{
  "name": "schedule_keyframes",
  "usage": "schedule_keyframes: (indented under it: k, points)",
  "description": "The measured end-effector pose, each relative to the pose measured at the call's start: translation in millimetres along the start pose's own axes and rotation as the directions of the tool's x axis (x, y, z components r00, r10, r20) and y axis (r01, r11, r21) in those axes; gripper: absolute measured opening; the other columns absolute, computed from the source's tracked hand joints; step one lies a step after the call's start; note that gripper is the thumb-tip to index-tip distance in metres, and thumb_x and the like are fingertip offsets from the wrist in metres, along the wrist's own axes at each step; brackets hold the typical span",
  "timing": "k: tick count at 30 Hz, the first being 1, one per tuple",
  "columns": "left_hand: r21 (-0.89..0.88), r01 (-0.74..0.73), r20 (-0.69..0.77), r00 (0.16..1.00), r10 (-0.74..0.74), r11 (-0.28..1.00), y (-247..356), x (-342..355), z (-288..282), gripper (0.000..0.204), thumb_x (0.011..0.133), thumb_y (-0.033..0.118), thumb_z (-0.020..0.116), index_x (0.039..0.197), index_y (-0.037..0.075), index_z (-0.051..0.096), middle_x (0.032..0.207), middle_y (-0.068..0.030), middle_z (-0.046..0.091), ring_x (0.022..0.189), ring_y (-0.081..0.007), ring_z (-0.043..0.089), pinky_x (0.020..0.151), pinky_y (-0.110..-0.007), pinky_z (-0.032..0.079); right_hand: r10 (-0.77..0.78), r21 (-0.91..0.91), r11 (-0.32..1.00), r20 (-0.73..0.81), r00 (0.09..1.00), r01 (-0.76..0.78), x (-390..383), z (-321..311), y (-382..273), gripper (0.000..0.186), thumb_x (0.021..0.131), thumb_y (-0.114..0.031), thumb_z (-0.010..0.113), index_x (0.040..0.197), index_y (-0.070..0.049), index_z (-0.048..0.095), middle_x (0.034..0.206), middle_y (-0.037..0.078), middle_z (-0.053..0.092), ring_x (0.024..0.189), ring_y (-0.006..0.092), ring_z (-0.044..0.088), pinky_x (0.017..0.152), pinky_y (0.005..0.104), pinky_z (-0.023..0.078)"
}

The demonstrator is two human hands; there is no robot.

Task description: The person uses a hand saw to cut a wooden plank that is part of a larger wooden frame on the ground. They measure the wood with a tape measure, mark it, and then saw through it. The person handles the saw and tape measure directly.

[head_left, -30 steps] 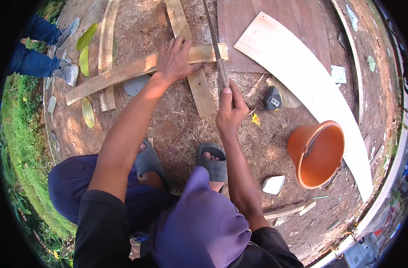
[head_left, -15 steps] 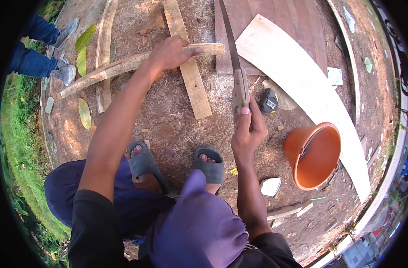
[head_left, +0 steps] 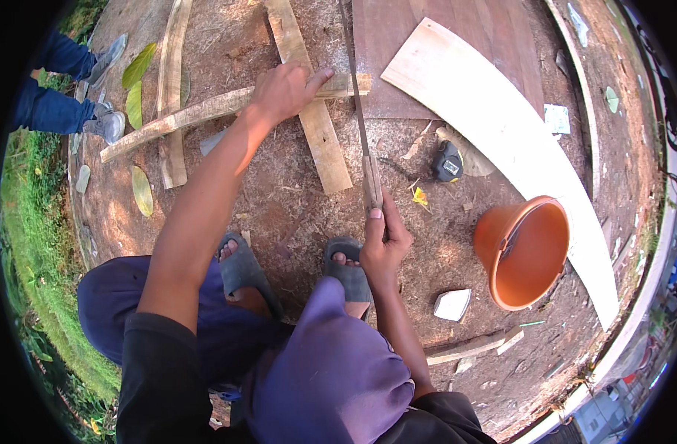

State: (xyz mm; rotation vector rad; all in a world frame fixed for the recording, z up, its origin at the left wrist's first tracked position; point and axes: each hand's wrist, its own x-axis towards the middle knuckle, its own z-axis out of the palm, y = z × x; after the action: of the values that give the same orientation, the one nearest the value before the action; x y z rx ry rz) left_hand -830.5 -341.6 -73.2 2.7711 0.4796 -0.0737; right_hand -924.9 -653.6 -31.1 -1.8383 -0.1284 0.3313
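Note:
A long wooden strip (head_left: 198, 112) lies across two other pieces of wood, a short plank (head_left: 325, 140) and a longer board (head_left: 173, 81). My left hand (head_left: 281, 92) grips the strip close to its right end from above, its thumb pointing right. In my right hand (head_left: 385, 240) is a hand saw, closed round its wooden handle (head_left: 371, 181). The saw's thin blade (head_left: 359, 100) points away from me and crosses the strip's right end. Whether the teeth touch the wood, I cannot tell.
To the right are a tape measure (head_left: 448, 163), an orange bucket (head_left: 507, 285) and a pale curved board (head_left: 494, 103). A brown panel (head_left: 386, 96) lies behind the saw. Someone in jeans and grey shoes (head_left: 107, 126) stands at the far left. Sawdust covers the ground.
The saw and my right hand have moved left and toward me, bringing the blade over the strip's right end. My left thumb has lifted off the strip.

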Motion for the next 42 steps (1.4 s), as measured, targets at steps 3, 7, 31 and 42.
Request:
schedule_keyframes:
  k: [3,7,31,42]
  points:
    - [0.028,0.021,-0.013,1.0,-0.02,0.999,5.7,-0.2,0.8,0.077,0.105,0.062,0.043,0.064,0.0,0.066,0.071,-0.0207,0.068,0.066,-0.0348,0.068,0.063,-0.051,0.054,0.052,0.013,0.999,0.021,0.998,-0.053,6.0,6.1,0.5,0.041,0.102,-0.012,0.056,0.14,0.002,0.062,0.085,0.0,0.064,0.072,0.0036,0.051,0.062,0.0222,0.042]
    - [0.013,0.046,-0.083,0.995,-0.045,0.999,7.4,-0.5,1.1,0.08,0.103,0.07,0.04,0.072,0.001,0.07,0.083,-0.0185,0.072,0.081,-0.0335,0.073,0.063,-0.051,0.057,0.033,0.052,0.998,0.031,0.999,-0.034,19.7,9.1,-4.9,0.041,0.102,-0.01,0.057,0.141,0.0,0.061,0.077,-0.001,0.059,0.068,0.0041,0.049,0.059,0.0243,0.042]
    - [-0.237,0.173,0.137,0.98,-0.143,0.956,10.1,-2.7,13.5,0.084,0.083,0.095,0.043,0.063,0.016,0.065,0.055,0.0078,0.044,0.055,-0.0117,0.048,0.054,-0.029,0.03,-0.028,-0.03,0.999,0.036,0.999,0.029,-2.9,-13.2,-4.4,0.043,0.097,-0.009,0.059,0.14,-0.002,0.063,0.076,0.004,0.065,0.066,0.006,0.057,0.059,0.0263,0.047]
    - [-0.193,0.138,0.072,0.989,-0.126,0.971,5.5,0.1,25.6,0.076,0.091,0.086,0.045,0.064,0.018,0.066,0.053,0.0078,0.043,0.053,-0.0107,0.046,0.05,-0.029,0.029,0.116,-0.037,0.993,0.106,0.988,-0.113,-17.0,-24.0,-14.0,0.043,0.098,-0.01,0.057,0.138,0.003,0.063,0.088,0.009,0.073,0.071,0.007,0.058,0.064,0.0257,0.047]
